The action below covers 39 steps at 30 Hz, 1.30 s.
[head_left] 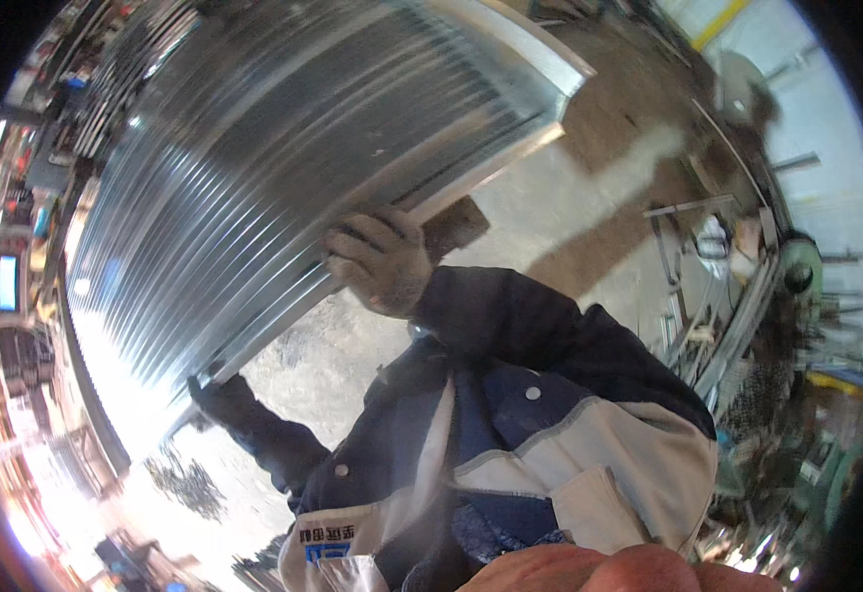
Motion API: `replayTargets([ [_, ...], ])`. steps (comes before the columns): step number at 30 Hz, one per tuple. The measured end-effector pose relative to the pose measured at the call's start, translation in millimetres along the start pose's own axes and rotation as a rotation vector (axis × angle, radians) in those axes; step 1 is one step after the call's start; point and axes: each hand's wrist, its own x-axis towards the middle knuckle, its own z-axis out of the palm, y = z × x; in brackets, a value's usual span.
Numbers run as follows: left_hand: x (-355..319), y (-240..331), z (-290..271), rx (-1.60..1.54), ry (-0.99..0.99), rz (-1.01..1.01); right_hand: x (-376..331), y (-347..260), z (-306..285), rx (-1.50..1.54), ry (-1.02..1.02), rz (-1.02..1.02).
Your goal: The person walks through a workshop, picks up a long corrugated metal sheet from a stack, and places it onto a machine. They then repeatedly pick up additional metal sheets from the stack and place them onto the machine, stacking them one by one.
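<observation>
A large, shiny ribbed metal panel (244, 187) with a flat folded rim spans the upper left and middle. My right hand (380, 259), in a greyish work glove, has its fingers bent over the panel's near edge. Further left along that edge, my left hand (222, 397) grips the rim near the panel's lower left corner. It looks dark and lies in shadow, its fingers only partly visible. Both arms are in dark blue sleeves. The panel's far side is cut off by the top of the view.
Concrete floor (323, 340) shows below the panel. To the right lie metal bars and frames (737, 316), near a round green machine part (801, 264). Along the left stand cluttered racks and a small lit screen (7, 282). A brown block (458, 225) shows beside the panel's edge.
</observation>
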Motion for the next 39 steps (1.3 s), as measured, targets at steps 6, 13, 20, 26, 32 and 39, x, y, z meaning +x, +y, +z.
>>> replayTargets([
  [6,3,4,16,-0.686,0.001,-0.186,12,9,5,-0.085,0.082,-0.037],
  [13,-5,27,47,-0.971,-0.091,-0.317,22,3,-21,0.001,-0.139,-0.102],
  [20,-12,30,60,-1.290,-0.265,-0.111,53,-7,-38,-0.233,-0.300,-0.183],
  [26,-4,12,65,-1.348,-0.341,-0.051,65,-31,-36,-0.244,-0.413,-0.237],
  [32,6,-30,80,-1.362,-0.286,-0.010,76,-68,-14,-0.058,-0.414,-0.424],
  [39,21,-69,82,-1.315,-0.431,-0.191,93,-130,30,-0.033,-0.475,-0.565],
])
